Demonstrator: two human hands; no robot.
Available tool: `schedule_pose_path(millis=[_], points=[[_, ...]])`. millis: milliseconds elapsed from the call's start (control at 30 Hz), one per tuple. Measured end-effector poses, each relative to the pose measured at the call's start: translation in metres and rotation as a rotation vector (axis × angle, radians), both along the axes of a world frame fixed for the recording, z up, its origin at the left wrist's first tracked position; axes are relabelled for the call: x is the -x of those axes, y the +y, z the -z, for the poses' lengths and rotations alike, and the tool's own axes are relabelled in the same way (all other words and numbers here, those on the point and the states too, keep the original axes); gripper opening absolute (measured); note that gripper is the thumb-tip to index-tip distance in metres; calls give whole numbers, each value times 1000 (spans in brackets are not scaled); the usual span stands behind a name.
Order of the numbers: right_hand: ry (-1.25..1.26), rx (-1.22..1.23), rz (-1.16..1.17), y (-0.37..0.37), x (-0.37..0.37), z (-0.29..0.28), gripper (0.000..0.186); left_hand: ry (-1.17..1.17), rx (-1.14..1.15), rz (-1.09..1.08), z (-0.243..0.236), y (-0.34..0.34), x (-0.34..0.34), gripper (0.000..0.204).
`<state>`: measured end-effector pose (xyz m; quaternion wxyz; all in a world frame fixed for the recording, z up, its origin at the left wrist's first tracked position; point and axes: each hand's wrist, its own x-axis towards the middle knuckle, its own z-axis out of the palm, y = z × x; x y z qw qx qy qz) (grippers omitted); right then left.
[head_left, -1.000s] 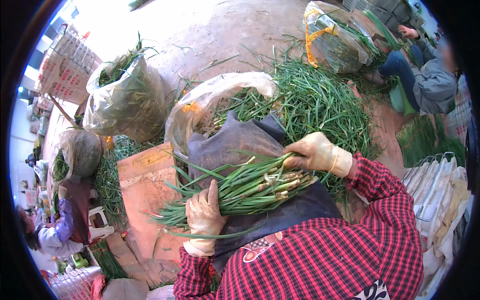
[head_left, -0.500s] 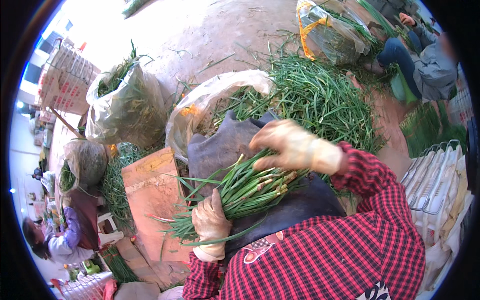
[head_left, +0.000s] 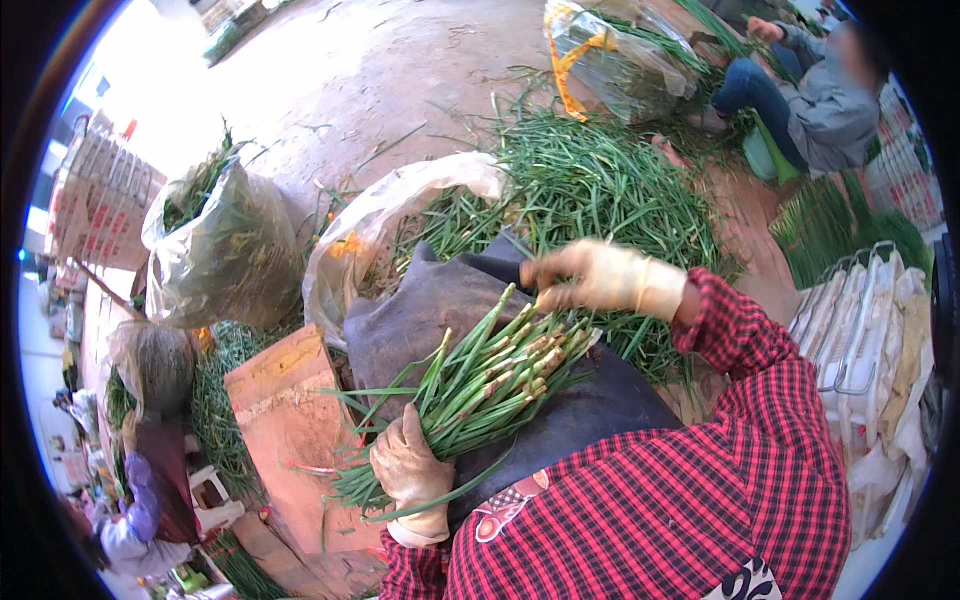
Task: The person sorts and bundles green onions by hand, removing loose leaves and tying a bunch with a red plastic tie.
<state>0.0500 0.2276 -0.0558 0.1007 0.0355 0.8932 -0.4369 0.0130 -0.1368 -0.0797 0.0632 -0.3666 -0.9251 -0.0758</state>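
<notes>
Evidently, the green bundle [head_left: 490,385] lay across the dark apron [head_left: 410,310], the left hand [head_left: 411,470] gripping its leafy part; the right hand [head_left: 608,279], near the apron's edge, had an unreadable grip. Firm, gentle pressure probably suited it.

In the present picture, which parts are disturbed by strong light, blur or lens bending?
Head view: glare bleaches the floor at upper left; head view: the right hand is blurred, while the left hand and green stalks look sharper; head view: the stacked crates at far left lean, with fisheye distortion toward the edge.
</notes>
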Motion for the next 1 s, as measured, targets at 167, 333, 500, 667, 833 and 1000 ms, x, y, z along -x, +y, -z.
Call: schedule_pose_path(millis=[167,333,500,667,833,1000], points=[[172,-553,25,70,0,88,20,35,-37,4,4,8,3,68],[-455,-1162,357,116,-34,64,22,-8,-81,11,0,19,1,64],[-31,-708,-65,-27,38,-69,14,164,-217,137,10,-1,10,69],[754,-277,-832,-129,20,-126,20,-171,92,142,48,-19,30,68],[768,-185,-941,-145,15,-137,39,-259,8,-9,-8,-2,-2,68],[679,-175,-857,-115,-2,-175,60,-361,-29,-86,-36,11,-15,69]])
